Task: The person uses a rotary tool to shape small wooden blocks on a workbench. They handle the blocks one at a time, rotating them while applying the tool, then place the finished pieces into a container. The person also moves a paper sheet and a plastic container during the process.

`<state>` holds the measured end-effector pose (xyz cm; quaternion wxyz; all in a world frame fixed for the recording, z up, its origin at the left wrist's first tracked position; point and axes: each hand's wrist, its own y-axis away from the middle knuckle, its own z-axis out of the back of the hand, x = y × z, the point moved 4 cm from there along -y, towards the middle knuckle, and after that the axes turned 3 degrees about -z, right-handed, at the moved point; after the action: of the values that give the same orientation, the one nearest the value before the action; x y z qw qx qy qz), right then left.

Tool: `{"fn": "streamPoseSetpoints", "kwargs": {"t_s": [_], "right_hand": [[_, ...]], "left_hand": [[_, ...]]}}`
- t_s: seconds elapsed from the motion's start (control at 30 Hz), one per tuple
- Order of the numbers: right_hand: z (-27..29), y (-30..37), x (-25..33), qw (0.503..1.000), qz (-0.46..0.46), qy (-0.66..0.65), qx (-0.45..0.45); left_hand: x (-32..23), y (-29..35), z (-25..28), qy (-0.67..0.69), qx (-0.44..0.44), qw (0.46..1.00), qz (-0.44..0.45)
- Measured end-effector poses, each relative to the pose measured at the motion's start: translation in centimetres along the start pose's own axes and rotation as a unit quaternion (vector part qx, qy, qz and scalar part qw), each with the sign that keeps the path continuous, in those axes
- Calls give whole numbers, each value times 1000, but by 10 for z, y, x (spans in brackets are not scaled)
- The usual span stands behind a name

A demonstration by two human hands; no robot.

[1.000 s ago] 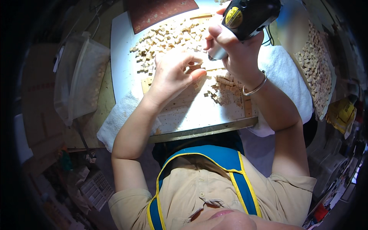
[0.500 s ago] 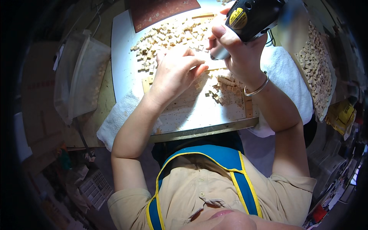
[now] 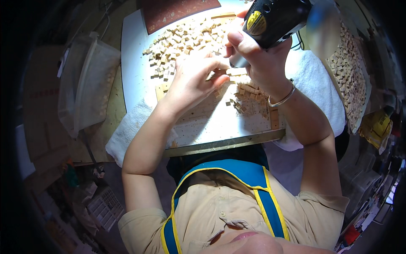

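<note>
My right hand [image 3: 270,61] is wrapped round a black handheld power tool [image 3: 282,21] with a yellow round label. Its silver nose [image 3: 239,60] points down and left, close to the fingertips of my left hand [image 3: 192,80]. The left thumb and forefinger are bent toward each other in a pinch; whatever is between them is too small or hidden to make out. Small wooden cubes [image 3: 182,40] lie loose in a wide heap beyond my left hand. More wooden cubes [image 3: 249,91], some in rows, sit below the tool on the brightly lit white board [image 3: 211,125].
A wooden strip [image 3: 228,143] edges the board's near side. White towels lie at the left [image 3: 131,131] and right [image 3: 313,80]. A translucent plastic bin [image 3: 91,84] stands at the left, a heap of cubes [image 3: 349,72] at the far right. A reddish-brown sheet [image 3: 177,12] covers the back.
My right hand and the power tool have shifted slightly left and down. The left hand has stayed nearly in place, its thumb and forefinger a little differently bent.
</note>
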<state>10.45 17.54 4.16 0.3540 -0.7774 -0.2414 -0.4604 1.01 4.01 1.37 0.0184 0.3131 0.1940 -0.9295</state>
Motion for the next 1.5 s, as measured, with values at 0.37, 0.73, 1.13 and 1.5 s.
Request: {"fn": "streamPoseSetpoints", "kwargs": {"t_s": [0.37, 0.73, 1.13, 1.5], "right_hand": [[-3, 5, -7, 1000, -1, 6, 31], [-2, 5, -8, 999, -7, -2, 35], [-3, 4, -8, 999, 2, 24, 47], [-7, 6, -5, 994, 39, 75, 72]], "left_hand": [[7, 5, -7, 56, -17, 996, 72], [11, 5, -12, 83, -2, 988, 128], [12, 3, -13, 83, -15, 988, 130], [13, 3, -13, 79, -15, 989, 124]]}}
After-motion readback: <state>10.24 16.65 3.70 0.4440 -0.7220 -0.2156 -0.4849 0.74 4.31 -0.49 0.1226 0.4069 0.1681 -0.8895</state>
